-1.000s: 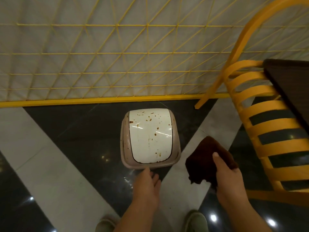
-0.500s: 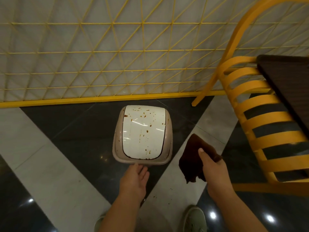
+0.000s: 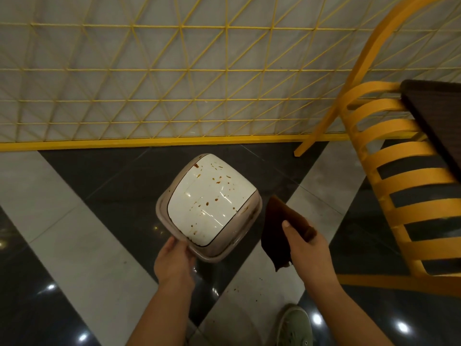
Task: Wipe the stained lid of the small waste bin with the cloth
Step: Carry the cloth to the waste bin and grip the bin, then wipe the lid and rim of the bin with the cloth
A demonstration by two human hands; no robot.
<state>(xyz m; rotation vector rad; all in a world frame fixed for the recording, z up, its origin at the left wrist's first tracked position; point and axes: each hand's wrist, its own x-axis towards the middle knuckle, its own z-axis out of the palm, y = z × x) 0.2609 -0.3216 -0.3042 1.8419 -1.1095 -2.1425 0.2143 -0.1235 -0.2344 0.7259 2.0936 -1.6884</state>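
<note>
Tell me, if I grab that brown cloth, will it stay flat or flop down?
It will probably flop. The cloth is pinched near its top by the right hand, and its lower corner hangs limp below the thumb. It bends in a fold over the fingers, so it looks soft, not stiff. One hand holds it with ease, so it is likely light.

A yellow lattice grid (image 3: 174,83) covers the pale wall above a yellow base rail (image 3: 124,143). The glossy floor (image 3: 74,245) alternates dark and pale grey tiles, reflecting spots of light. A yellow slatted chair (image 3: 404,186) stands on the right.
</note>
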